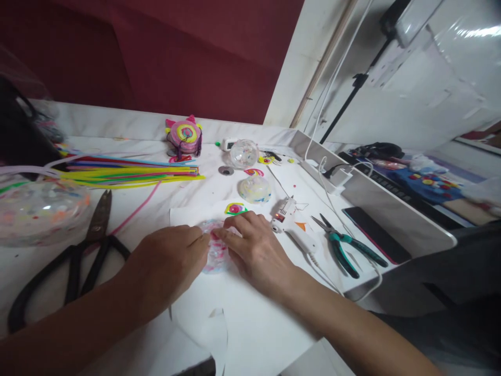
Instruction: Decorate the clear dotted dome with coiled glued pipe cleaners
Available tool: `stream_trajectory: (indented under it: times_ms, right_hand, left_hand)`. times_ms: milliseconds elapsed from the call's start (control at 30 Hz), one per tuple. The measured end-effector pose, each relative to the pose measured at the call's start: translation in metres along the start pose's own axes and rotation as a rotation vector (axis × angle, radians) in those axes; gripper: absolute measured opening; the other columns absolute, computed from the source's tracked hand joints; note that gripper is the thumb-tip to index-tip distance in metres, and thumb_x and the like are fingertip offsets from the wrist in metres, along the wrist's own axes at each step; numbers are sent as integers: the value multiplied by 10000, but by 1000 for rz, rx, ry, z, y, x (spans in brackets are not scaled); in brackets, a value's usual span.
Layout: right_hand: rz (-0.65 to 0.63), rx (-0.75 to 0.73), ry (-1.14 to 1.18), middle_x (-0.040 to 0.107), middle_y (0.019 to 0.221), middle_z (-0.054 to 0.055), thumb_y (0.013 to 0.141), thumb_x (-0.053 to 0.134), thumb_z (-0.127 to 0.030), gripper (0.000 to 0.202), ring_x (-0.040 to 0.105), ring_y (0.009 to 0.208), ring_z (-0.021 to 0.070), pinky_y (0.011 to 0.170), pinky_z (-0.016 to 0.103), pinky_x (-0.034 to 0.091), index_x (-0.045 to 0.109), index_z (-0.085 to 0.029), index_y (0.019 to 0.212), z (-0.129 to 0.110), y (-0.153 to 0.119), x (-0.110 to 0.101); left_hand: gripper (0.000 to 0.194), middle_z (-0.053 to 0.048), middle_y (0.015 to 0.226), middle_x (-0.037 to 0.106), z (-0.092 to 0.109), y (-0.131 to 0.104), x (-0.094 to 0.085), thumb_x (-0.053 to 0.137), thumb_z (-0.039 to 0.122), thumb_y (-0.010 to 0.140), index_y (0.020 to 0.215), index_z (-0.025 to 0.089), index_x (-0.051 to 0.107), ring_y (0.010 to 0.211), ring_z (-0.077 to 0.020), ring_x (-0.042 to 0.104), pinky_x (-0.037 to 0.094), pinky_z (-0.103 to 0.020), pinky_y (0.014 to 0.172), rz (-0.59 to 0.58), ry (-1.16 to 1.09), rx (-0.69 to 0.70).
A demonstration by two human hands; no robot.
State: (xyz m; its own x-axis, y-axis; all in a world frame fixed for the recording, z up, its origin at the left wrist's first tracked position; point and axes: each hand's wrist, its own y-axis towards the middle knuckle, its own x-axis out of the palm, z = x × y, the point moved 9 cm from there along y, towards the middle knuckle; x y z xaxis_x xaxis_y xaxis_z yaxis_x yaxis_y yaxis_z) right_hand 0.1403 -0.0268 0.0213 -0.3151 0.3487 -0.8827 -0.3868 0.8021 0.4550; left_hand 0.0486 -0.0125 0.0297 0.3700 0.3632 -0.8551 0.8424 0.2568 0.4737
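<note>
A clear round plastic piece with pink markings (pixel 216 256) lies on white paper in front of me, partly covered by my fingers. My left hand (pixel 172 263) is closed at its left side, thumb and fingertips pressed together over its top. From the other side my right hand (pixel 256 248) grips it, thumb and index finger meeting near the left fingertips. Whatever small part is pinched there is hidden. Just behind sits a small green, yellow and pink coiled ornament (pixel 235 209). Farther back are a speckled clear dome (pixel 255 189) and a clear ball (pixel 244 154).
Black-handled scissors (pixel 99 224) lie left, near colourful pipe-cleaner-like strips (pixel 136 172) and a large clear dome (pixel 41 211). To the right are a white glue gun (pixel 299 235), green-handled pliers (pixel 348 243) and a dark phone (pixel 376 234). A pink round ornament (pixel 185 137) stands at the back.
</note>
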Motion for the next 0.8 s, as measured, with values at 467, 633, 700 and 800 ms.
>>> stream_trajectory:
  times_ms: [467, 633, 700, 800]
  right_hand:
    - [-13, -58, -187, 684, 1078, 77, 1004, 515, -145, 232, 508, 942, 243, 756, 398, 352, 689, -194, 1148, -8, 0, 3]
    - [2, -75, -183, 687, 1062, 79, 1011, 504, -163, 221, 502, 916, 238, 755, 399, 343, 709, -183, 1091, -9, 4, 1]
    - [-27, -65, -141, 690, 1031, 76, 998, 532, -176, 199, 502, 923, 239, 747, 395, 333, 730, -185, 1012, -6, 9, 2]
    - [-114, -64, -55, 695, 960, 56, 965, 594, -164, 179, 510, 918, 230, 742, 381, 317, 755, -200, 897, -1, 20, 3]
  left_hand:
    - [275, -15, 671, 622, 4, 0, 2, 431, 70, 919, 743, 180, 611, 604, -196, 622, 496, -317, 551, 13, -39, -49]
    - [299, -15, 651, 607, 6, 1, -4, 407, 64, 934, 743, 175, 607, 585, -195, 607, 482, -325, 536, 60, -25, -53]
    - [320, -14, 629, 595, 8, 2, -7, 391, 57, 936, 724, 176, 599, 567, -194, 596, 466, -325, 522, 80, -12, -37]
    - [350, -12, 599, 578, 11, 2, -7, 382, 47, 931, 672, 188, 570, 538, -185, 571, 438, -319, 502, 80, 15, -24]
